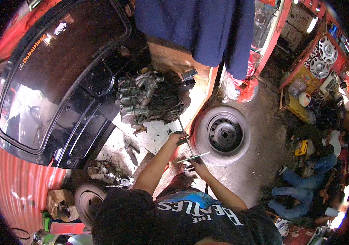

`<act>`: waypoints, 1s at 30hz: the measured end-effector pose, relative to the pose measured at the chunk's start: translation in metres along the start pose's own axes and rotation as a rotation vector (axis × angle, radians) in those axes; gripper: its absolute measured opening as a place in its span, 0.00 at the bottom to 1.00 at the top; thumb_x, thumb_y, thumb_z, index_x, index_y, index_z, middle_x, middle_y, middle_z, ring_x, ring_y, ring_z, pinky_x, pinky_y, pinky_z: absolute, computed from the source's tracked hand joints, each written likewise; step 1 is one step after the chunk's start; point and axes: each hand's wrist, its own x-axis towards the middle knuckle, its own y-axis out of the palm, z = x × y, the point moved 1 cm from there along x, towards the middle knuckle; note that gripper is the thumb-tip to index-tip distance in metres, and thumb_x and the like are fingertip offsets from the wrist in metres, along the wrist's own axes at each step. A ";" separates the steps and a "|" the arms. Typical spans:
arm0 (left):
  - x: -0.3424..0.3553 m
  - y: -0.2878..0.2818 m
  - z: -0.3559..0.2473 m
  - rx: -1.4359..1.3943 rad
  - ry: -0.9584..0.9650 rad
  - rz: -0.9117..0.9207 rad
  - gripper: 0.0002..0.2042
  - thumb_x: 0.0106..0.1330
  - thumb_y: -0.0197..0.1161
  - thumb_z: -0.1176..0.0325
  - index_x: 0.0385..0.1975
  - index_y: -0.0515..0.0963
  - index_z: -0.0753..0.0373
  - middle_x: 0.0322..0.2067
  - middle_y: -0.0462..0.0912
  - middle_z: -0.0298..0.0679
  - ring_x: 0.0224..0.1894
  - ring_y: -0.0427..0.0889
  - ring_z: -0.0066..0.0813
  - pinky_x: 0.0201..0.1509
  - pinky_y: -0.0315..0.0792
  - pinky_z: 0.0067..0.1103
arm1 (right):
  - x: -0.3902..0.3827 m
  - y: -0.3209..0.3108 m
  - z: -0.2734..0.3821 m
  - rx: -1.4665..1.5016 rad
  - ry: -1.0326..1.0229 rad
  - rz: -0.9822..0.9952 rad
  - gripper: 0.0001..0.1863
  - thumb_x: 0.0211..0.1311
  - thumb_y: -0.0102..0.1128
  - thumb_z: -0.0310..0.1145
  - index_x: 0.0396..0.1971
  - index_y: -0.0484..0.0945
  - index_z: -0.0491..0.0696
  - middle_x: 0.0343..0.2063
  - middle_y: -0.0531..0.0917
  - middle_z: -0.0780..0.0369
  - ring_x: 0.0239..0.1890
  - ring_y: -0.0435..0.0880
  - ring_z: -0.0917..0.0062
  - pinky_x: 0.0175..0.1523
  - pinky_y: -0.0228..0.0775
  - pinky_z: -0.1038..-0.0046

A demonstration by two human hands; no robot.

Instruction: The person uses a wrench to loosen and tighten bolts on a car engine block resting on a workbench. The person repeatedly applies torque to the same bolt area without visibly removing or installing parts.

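A long T-handle wrench (190, 146) slants between my hands, its far end reaching the lower right side of a greasy engine (152, 96) on the bench. Where the tip meets the engine is too small to make out. My left hand (178, 138), dark over the fingers, closes round the shaft partway up. My right hand (197, 164) grips the wrench where the pale crossbar meets the shaft, close to my body. Both hands are just left of a wheel with a black steel rim (225, 134).
Pliers (130, 150) lie on the pale, dirty bench top (113, 143), with loose metal parts (111, 173) nearby. A black vehicle tailgate (60, 81) stands at the left. Dark blue cloth (182, 28) hangs behind the engine. At the right, people in jeans (297, 200) sit near a yellow object (301, 148).
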 end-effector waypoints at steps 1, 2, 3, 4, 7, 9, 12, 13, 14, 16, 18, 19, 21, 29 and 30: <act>0.002 0.000 0.001 0.005 0.020 -0.011 0.17 0.59 0.63 0.76 0.48 0.71 0.71 0.40 0.81 0.50 0.43 0.84 0.45 0.47 0.82 0.33 | 0.004 0.006 0.001 0.335 0.090 0.035 0.14 0.71 0.45 0.37 0.45 0.71 0.42 0.35 0.80 0.57 0.33 0.81 0.70 0.35 0.75 0.69; 0.004 -0.001 0.002 0.041 -0.002 -0.027 0.17 0.60 0.62 0.77 0.48 0.70 0.72 0.41 0.80 0.50 0.44 0.84 0.46 0.47 0.82 0.34 | 0.006 0.011 0.002 0.531 0.198 0.046 0.14 0.71 0.44 0.38 0.44 0.72 0.42 0.32 0.80 0.58 0.31 0.81 0.71 0.34 0.74 0.70; 0.006 -0.002 0.003 0.078 -0.025 -0.043 0.17 0.60 0.62 0.77 0.49 0.70 0.72 0.42 0.80 0.51 0.44 0.83 0.47 0.48 0.81 0.34 | 0.008 0.015 0.004 0.730 0.282 0.067 0.15 0.72 0.43 0.39 0.42 0.73 0.43 0.30 0.80 0.58 0.29 0.80 0.72 0.33 0.74 0.70; 0.009 -0.004 0.005 0.117 -0.045 -0.043 0.17 0.60 0.61 0.78 0.49 0.69 0.72 0.43 0.80 0.51 0.45 0.83 0.48 0.49 0.81 0.34 | 0.010 0.017 0.006 0.943 0.335 0.121 0.16 0.72 0.42 0.40 0.40 0.74 0.43 0.28 0.81 0.59 0.27 0.79 0.72 0.32 0.73 0.70; 0.013 -0.012 0.007 -0.221 -0.139 0.197 0.18 0.61 0.59 0.78 0.51 0.68 0.73 0.47 0.79 0.52 0.47 0.81 0.51 0.50 0.80 0.35 | 0.014 0.014 0.009 0.867 0.445 0.204 0.21 0.71 0.39 0.44 0.38 0.75 0.41 0.29 0.82 0.56 0.29 0.81 0.67 0.36 0.75 0.66; 0.014 -0.014 0.007 -0.123 -0.082 0.183 0.19 0.61 0.59 0.78 0.51 0.67 0.74 0.49 0.77 0.54 0.49 0.80 0.52 0.51 0.80 0.35 | 0.013 0.003 0.005 0.475 0.403 0.125 0.22 0.70 0.40 0.45 0.40 0.75 0.40 0.32 0.83 0.54 0.31 0.83 0.65 0.39 0.77 0.64; 0.012 -0.013 0.007 -0.026 -0.040 0.048 0.14 0.59 0.60 0.79 0.45 0.71 0.73 0.44 0.80 0.51 0.45 0.82 0.50 0.49 0.81 0.35 | 0.008 -0.009 -0.004 -0.482 0.001 -0.252 0.21 0.68 0.50 0.46 0.41 0.75 0.40 0.32 0.83 0.53 0.28 0.83 0.66 0.36 0.76 0.67; 0.011 -0.010 0.006 -0.016 -0.022 0.025 0.11 0.59 0.60 0.80 0.42 0.73 0.72 0.40 0.81 0.49 0.41 0.84 0.47 0.47 0.82 0.35 | 0.008 -0.009 -0.006 -0.558 -0.118 -0.262 0.19 0.67 0.51 0.43 0.42 0.75 0.40 0.33 0.83 0.53 0.30 0.84 0.66 0.37 0.77 0.67; 0.010 -0.008 0.007 -0.004 -0.008 -0.017 0.09 0.59 0.60 0.81 0.39 0.75 0.71 0.37 0.83 0.47 0.38 0.85 0.45 0.45 0.83 0.35 | 0.006 -0.007 -0.009 -0.645 -0.191 -0.281 0.16 0.67 0.52 0.39 0.42 0.75 0.40 0.34 0.83 0.54 0.32 0.84 0.66 0.38 0.77 0.66; 0.009 -0.002 0.006 0.023 0.042 -0.007 0.07 0.57 0.63 0.80 0.35 0.76 0.69 0.33 0.82 0.45 0.36 0.85 0.43 0.43 0.83 0.32 | 0.007 0.002 -0.013 0.064 -0.047 -0.107 0.14 0.68 0.48 0.37 0.40 0.75 0.41 0.31 0.83 0.55 0.30 0.84 0.69 0.37 0.77 0.69; 0.009 0.003 0.005 0.129 0.027 -0.032 0.09 0.57 0.64 0.78 0.38 0.76 0.69 0.35 0.82 0.46 0.40 0.85 0.45 0.46 0.81 0.32 | 0.009 0.012 -0.009 0.565 0.117 0.015 0.14 0.68 0.45 0.35 0.39 0.76 0.41 0.29 0.83 0.56 0.30 0.84 0.70 0.38 0.77 0.70; 0.008 0.004 0.005 0.079 0.009 0.010 0.09 0.59 0.61 0.80 0.40 0.75 0.70 0.39 0.81 0.50 0.44 0.83 0.46 0.51 0.79 0.34 | 0.010 0.014 -0.005 0.712 0.198 0.051 0.14 0.68 0.44 0.34 0.39 0.76 0.41 0.29 0.83 0.56 0.31 0.84 0.70 0.39 0.76 0.70; 0.009 0.007 0.004 -0.070 -0.003 0.109 0.11 0.60 0.58 0.80 0.43 0.73 0.71 0.42 0.80 0.52 0.47 0.82 0.47 0.54 0.77 0.35 | 0.013 0.019 0.007 0.852 0.281 0.128 0.15 0.68 0.42 0.36 0.37 0.78 0.43 0.27 0.83 0.57 0.30 0.83 0.69 0.39 0.76 0.69; 0.008 0.004 0.006 -0.035 0.003 0.076 0.14 0.62 0.58 0.79 0.48 0.72 0.70 0.47 0.79 0.52 0.49 0.81 0.47 0.56 0.77 0.35 | -0.033 -0.011 0.027 -1.222 -0.077 -0.433 0.31 0.61 0.56 0.48 0.50 0.67 0.33 0.33 0.78 0.44 0.35 0.82 0.51 0.38 0.76 0.56; 0.008 0.001 0.006 -0.027 -0.008 0.059 0.14 0.62 0.58 0.78 0.48 0.72 0.70 0.47 0.79 0.52 0.49 0.81 0.47 0.55 0.77 0.35 | -0.034 -0.008 0.027 -1.201 -0.264 -0.438 0.31 0.61 0.56 0.48 0.50 0.65 0.34 0.36 0.78 0.44 0.34 0.82 0.51 0.37 0.76 0.56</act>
